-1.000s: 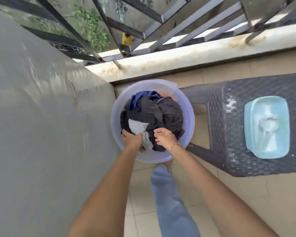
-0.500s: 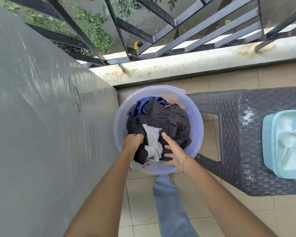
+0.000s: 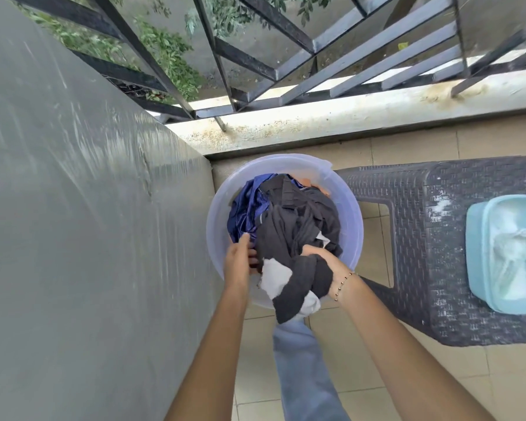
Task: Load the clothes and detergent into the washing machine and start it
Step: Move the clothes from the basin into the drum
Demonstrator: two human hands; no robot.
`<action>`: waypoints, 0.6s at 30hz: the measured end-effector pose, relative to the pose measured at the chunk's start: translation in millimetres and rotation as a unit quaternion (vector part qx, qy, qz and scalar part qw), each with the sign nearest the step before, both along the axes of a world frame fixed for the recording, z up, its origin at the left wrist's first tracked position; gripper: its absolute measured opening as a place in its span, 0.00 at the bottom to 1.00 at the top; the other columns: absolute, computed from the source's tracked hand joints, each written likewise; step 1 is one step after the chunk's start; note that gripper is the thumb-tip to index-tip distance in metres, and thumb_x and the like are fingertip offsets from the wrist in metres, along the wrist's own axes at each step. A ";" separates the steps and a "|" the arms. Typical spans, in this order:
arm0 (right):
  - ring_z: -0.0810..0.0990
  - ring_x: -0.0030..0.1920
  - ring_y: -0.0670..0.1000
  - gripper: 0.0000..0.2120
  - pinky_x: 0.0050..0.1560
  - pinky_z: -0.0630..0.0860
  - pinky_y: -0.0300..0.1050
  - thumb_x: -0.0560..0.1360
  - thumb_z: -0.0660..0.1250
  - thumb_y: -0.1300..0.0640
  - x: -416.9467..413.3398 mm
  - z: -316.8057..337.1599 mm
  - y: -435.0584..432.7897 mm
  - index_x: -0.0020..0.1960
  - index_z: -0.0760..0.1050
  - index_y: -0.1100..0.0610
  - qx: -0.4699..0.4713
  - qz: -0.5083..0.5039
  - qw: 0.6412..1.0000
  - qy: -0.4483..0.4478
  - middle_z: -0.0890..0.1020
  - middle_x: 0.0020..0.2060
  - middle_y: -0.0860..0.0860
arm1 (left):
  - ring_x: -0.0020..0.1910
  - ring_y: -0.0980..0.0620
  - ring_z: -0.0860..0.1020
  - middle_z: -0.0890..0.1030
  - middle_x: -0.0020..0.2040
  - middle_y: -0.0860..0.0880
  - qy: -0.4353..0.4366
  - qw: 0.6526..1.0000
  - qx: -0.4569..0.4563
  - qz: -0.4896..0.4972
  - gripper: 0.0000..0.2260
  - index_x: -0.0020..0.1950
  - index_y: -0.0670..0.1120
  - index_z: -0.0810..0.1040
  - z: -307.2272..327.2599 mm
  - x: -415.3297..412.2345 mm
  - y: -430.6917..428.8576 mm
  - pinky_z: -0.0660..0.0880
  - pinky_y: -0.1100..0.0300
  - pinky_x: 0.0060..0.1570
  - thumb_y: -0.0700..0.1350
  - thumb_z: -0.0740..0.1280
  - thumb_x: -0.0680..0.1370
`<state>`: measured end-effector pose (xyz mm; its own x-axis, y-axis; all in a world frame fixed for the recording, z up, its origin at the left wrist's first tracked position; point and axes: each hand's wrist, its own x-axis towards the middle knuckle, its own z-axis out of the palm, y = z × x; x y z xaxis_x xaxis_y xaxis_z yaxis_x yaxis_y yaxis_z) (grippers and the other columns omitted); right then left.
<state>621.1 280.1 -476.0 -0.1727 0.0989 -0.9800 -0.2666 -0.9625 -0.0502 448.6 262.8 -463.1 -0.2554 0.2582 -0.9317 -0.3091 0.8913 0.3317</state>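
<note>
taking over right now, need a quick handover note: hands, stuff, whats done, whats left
Left hand: grips the clothes at the pile's left side.
Right hand: grips a dark bunch hanging over the near rim.
Clothes sit in the basin on the floor; detergent tub, white powder inside, on the stool.
Done: nothing loaded yet.
Left: load clothes, add detergent, start the machine, not in view.

view: head, worn on the person | faces: forward, steeply down at the floor (image 3: 362, 360) | near: close over left hand (image 3: 239, 262) and right hand (image 3: 325, 262) at the basin (image 3: 286, 165) of clothes (image 3: 298, 226), mid-frame | left: wall (image 3: 73, 238) | right: table (image 3: 438, 238) | far: railing (image 3: 255, 59)
</note>
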 end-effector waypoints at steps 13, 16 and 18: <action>0.79 0.47 0.51 0.21 0.42 0.77 0.41 0.76 0.66 0.60 8.3 44.3 0.8 0.64 0.65 0.45 0.153 0.073 0.985 -0.038 0.76 0.52 0.48 | 0.36 0.45 0.77 0.81 0.35 0.43 -0.108 0.988 -0.050 -0.099 0.11 0.36 0.41 0.80 30.3 -17.6 33.3 0.73 0.58 0.36 0.43 0.64 0.77; 0.70 0.66 0.56 0.27 0.62 0.71 0.44 0.79 0.58 0.59 2.9 53.0 6.5 0.75 0.51 0.52 0.176 0.170 0.969 -0.019 0.64 0.71 0.53 | 0.38 0.45 0.78 0.82 0.38 0.43 -0.194 0.979 -0.052 -0.040 0.13 0.38 0.41 0.83 47.8 -15.4 27.9 0.74 0.56 0.41 0.49 0.67 0.76; 0.69 0.67 0.56 0.24 0.61 0.70 0.39 0.81 0.53 0.60 2.5 61.4 8.1 0.75 0.51 0.58 0.170 0.190 0.967 0.011 0.61 0.73 0.57 | 0.42 0.43 0.78 0.83 0.42 0.42 -0.215 0.976 -0.028 -0.006 0.15 0.46 0.41 0.83 56.8 -13.4 28.4 0.75 0.54 0.46 0.51 0.66 0.77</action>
